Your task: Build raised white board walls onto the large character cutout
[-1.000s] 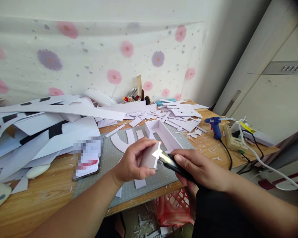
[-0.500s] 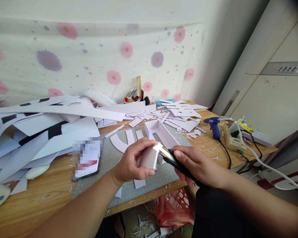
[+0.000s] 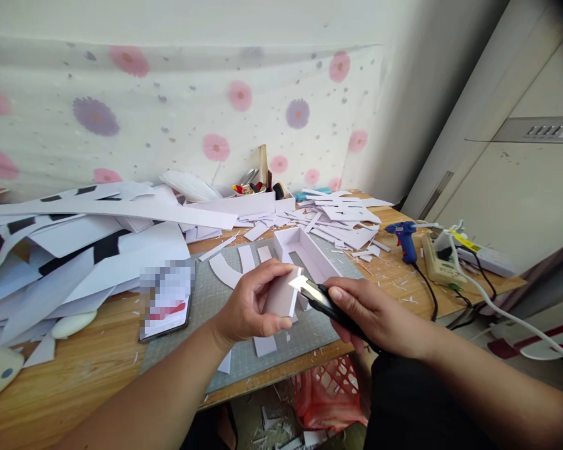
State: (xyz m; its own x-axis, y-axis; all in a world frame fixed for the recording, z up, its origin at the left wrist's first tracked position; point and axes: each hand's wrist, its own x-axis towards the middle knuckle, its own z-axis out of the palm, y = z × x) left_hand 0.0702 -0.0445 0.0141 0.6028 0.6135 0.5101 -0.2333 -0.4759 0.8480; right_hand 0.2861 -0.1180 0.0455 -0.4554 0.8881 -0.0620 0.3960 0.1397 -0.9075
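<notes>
My left hand [image 3: 256, 303] grips a small white foam board piece [image 3: 281, 295] between thumb and fingers, above the mat. In my right hand [image 3: 370, 312] is a black utility knife [image 3: 333, 309], its bright blade at the right edge of the piece. Behind the hands, an open white foam board frame [image 3: 316, 259] rests on the grey cutting mat [image 3: 197, 353]. A curved white strip [image 3: 224, 270] and some straight cut pieces lie on the mat too, partly hidden by my left hand.
At the left are a phone [image 3: 166, 303] and a heap of white sheets [image 3: 136, 250]. Scraps [image 3: 342, 215] cover the table's back. A blue glue gun [image 3: 405, 240] stands beside a power strip [image 3: 438, 256] at the right. Below the edge sits a red basket [image 3: 328, 394].
The knife blade has shifted very slightly against the edge of the piece. Both hands keep their grips, and the view has moved a little.
</notes>
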